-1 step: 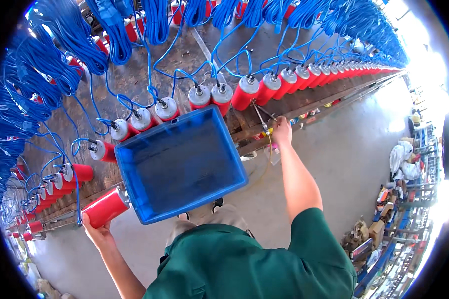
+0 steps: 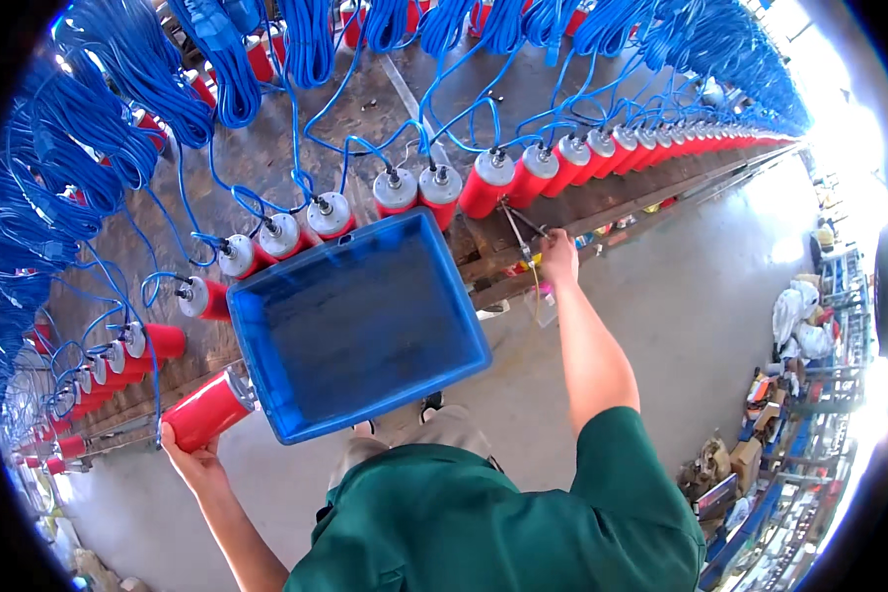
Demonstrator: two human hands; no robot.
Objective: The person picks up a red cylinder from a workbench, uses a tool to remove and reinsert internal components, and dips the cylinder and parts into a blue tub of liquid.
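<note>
My left hand (image 2: 197,462) is closed round the lower end of a red cylinder (image 2: 205,410) with a silver end cap. That cylinder slants beside the left edge of a blue plastic crate (image 2: 276,426). Out to the right, my right hand (image 2: 559,259) is closed on the dark end of a thin V-shaped metal tool (image 2: 519,235). Its point meets the bench edge just below a standing red cylinder (image 2: 487,184); a thin yellowish line hangs from its other leg. I cannot make out the tool's exact kind. The crate holds nothing I can see and overlaps the bench front.
Red cylinders with silver caps and blue cables line the dark bench (image 2: 385,109) in a long curving row. Bundled blue cables (image 2: 311,39) lie behind them. Grey floor (image 2: 641,316) runs right to shelving (image 2: 819,395) with boxes and white bags.
</note>
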